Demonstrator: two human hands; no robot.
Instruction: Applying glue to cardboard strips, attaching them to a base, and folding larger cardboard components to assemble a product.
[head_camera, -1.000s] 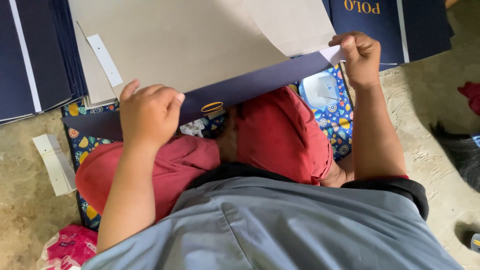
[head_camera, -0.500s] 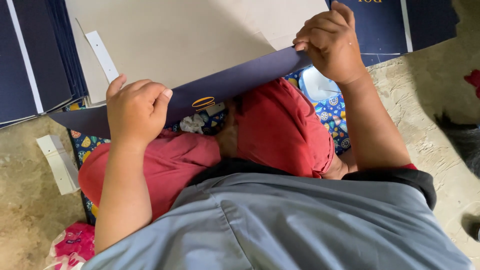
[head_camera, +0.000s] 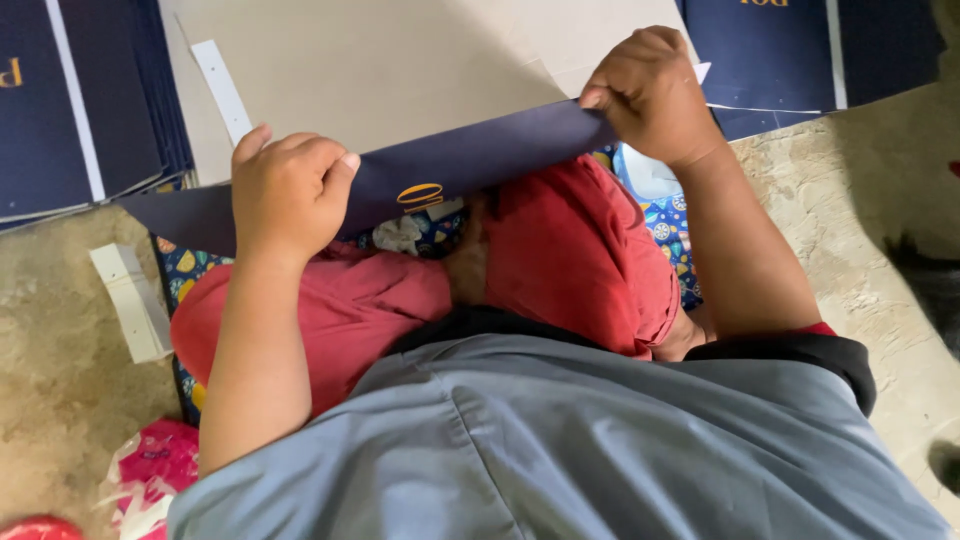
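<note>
Across my lap, seen from the camera on my head, lies one large sheet of card (head_camera: 400, 70), grey-brown on its upper face and navy blue on the flap (head_camera: 470, 165) folded toward me. That navy flap runs from my left hand to my right and carries one small gold oval emblem near its middle.

My left hand (head_camera: 288, 190) is curled shut over the near edge of the flap, fingers bent on top and thumb tucked against the card. My right hand (head_camera: 650, 95) is also closed, pinching the flap's far right end, knuckles raised, pressing it down onto the grey-brown face.

One white paper strip (head_camera: 222, 90) lies on the grey-brown face near its left edge. Another small bundle of white strips (head_camera: 130, 300) rests on the bare concrete floor (head_camera: 60, 400) to my left, well apart from the sheet.

Two stacks of navy card flank the work: one stack (head_camera: 80, 110) at upper left, several sheets deep, and one stack (head_camera: 800, 55) at upper right beyond my right hand.

Below the sheet I see my two knees in red trousers (head_camera: 570, 250), a patterned blue mat (head_camera: 670, 225) under them, and my grey-blue shirt (head_camera: 560, 450). One pink wrapper (head_camera: 155, 465) lies at lower left on the floor.
</note>
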